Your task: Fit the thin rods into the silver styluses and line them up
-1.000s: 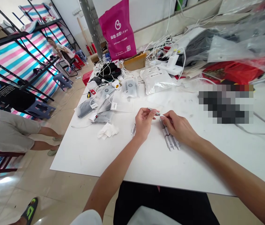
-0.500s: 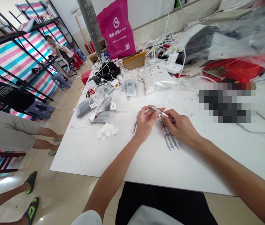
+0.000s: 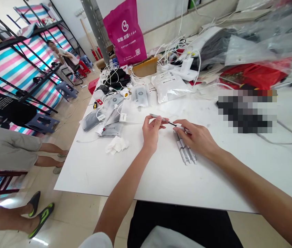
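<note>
My left hand (image 3: pixel 151 133) and right hand (image 3: pixel 195 138) are pinching a silver pen (image 3: pixel 157 117) in their fingers, its end swinging toward ten o'clock.

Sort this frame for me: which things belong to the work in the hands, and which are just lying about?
In hand:
left hand
right hand
slim silver pen-shaped item, held between both
row of matching pen-shaped items, beside the right hand

Lying about:
crumpled tissue
grey pouch
white foil bag
pink bag
tangled white cables
</note>
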A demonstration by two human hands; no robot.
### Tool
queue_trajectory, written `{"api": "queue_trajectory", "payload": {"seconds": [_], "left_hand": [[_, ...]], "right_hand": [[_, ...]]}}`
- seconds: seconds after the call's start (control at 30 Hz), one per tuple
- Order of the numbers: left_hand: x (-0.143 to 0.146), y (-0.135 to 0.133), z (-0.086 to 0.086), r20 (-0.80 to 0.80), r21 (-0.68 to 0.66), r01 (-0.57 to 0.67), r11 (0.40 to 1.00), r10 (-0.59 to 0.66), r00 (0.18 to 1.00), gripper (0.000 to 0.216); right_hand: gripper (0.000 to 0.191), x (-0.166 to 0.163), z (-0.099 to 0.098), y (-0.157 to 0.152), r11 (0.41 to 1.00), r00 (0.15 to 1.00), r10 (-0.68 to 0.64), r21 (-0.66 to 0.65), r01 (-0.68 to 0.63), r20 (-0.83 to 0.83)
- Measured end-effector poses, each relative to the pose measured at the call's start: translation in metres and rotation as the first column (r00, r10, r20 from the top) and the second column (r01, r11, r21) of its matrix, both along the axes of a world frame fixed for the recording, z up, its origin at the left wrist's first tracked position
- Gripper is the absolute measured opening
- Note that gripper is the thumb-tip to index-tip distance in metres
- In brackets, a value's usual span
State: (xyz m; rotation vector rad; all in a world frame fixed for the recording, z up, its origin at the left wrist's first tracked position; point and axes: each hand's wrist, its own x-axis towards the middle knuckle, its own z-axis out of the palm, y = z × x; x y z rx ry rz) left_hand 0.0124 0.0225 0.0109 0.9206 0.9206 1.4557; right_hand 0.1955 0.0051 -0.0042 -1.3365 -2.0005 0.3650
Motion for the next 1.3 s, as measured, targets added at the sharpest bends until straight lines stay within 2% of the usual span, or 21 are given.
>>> {"api": "queue_trajectory", "payload": {"seconds": [0.27,0.47,0.63,0.7,0.83,0.97,1.17,1.3], "left_hand": [[-0.001,0.0,0.0,0.011,0.019,-0.054,0.998,0.053,0.999,0.046],[0.002,-0.004,0.003,-0.032,0.037,0.028,0.999,-0.027,0.999,0.042],[0.003,-0.005,-0.001,-0.068,0.029,0.101,0.995,-0.098,0.993,0.045],[0.002,-0.003,-0.004,-0.042,0.044,0.059,0.997,-0.058,0.997,0.045],[-0.003,0.003,-0.006,0.043,0.066,-0.097,0.993,0.095,0.995,0.043],[-0.006,0.007,-0.005,0.058,0.064,-0.129,0.99,0.126,0.99,0.041],[-0.002,0.003,-0.004,-0.012,0.08,-0.08,0.994,0.082,0.997,0.04],[0.004,-0.003,-0.003,-0.072,0.067,0.036,0.997,-0.031,0.997,0.036]], "right_hand": [[0.033,0.001,0.002,0.001,0.997,1.0,-0.024,0.078,0.025,-0.007],[0.032,0.001,0.001,0.002,0.996,1.0,-0.007,0.091,0.006,0.008],[0.032,-0.001,0.001,-0.001,0.996,1.0,-0.003,0.091,0.003,0.006],[0.031,-0.001,0.002,-0.001,0.997,1.0,-0.012,0.081,0.012,0.009],[0.03,0.0,0.002,0.001,0.996,0.999,-0.034,0.077,0.033,0.009],[0.031,0.002,0.003,0.002,0.996,0.999,-0.043,0.083,0.043,0.001],[0.03,0.001,0.002,0.001,0.995,1.0,-0.025,0.1,0.025,0.001],[0.029,0.001,0.001,0.001,0.993,1.0,-0.013,0.114,0.013,-0.006]]}}
